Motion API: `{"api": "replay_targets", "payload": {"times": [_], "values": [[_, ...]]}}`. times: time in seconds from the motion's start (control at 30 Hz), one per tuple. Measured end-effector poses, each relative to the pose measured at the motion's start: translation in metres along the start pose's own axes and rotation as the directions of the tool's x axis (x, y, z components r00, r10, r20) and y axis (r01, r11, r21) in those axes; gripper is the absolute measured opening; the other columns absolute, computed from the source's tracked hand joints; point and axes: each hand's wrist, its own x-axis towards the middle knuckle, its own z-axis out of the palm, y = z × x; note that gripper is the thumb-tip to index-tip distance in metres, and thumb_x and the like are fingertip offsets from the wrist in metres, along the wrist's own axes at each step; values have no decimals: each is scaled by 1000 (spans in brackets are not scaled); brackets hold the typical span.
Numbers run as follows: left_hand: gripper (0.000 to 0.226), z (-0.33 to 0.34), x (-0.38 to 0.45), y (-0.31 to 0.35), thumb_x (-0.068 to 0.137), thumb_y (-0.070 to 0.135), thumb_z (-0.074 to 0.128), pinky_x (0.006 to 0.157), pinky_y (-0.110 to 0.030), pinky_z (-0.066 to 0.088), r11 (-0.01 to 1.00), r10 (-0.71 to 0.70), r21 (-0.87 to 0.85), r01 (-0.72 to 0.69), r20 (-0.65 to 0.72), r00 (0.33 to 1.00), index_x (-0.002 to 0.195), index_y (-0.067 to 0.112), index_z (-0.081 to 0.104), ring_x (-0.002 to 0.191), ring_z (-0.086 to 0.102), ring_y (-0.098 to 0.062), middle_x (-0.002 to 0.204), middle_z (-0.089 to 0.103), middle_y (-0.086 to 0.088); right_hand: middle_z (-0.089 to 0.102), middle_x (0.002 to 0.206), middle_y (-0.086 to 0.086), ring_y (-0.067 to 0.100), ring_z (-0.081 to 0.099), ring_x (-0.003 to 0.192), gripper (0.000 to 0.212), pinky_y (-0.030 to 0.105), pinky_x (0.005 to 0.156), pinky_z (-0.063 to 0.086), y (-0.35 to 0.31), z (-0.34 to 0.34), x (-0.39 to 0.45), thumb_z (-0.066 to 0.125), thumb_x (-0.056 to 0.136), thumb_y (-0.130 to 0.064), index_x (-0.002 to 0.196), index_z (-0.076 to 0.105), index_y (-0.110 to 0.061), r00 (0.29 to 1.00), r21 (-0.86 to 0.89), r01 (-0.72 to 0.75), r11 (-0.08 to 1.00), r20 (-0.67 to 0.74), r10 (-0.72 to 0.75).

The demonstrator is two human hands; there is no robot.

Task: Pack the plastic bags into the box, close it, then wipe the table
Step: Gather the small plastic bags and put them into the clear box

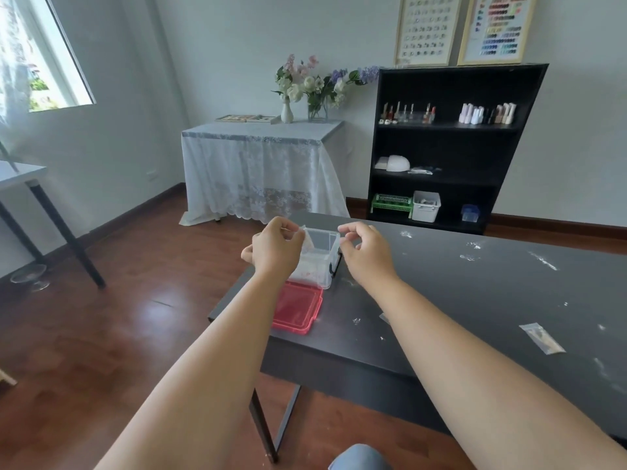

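A small clear plastic box (322, 245) stands open near the left end of the dark table (475, 300), with plastic bags lying inside it. My left hand (276, 247) pinches a small plastic bag (308, 241) at the box's left rim. At the box's right rim, my right hand (364, 252) hovers with curled fingers; whether it holds anything I cannot tell. The red lid (298, 310) lies flat on the table just in front of the box. Another plastic bag (543, 338) lies loose on the table at the right.
White crumbs and specks (470, 256) are scattered over the tabletop. The table's left edge runs just beside the box and lid. A black shelf (448, 147) and a cloth-covered side table (261, 164) stand against the far wall.
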Motion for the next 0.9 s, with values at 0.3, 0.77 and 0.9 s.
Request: {"api": "replay_targets", "payload": {"times": [0.3,0.77,0.9], "values": [[25,20,-2,-9,85,45,49,90,-38,21,959,57,266,-93,139,989,69,28,60,122,29,-23,103,57,9,59,83,-3,11,49,64,23,14,57,37,36,-58,-45,52,90,-11,88,67,-29,987,46,-85,995,-135,91],[18,27,-91,35,87,35,57,86,-40,45,698,586,68,-713,518,623,101,26,65,96,56,-23,99,61,6,57,103,-13,5,55,90,39,22,64,37,67,-179,-97,76,74,-48,108,58,-43,841,-566,-213,796,308,444],[36,49,-110,45,91,31,56,100,-42,39,656,428,77,-751,782,454,127,34,58,118,46,-21,125,55,7,49,112,-14,5,49,104,56,27,81,34,72,-185,-104,78,66,-57,117,59,-44,813,-618,-141,773,374,447]]}}
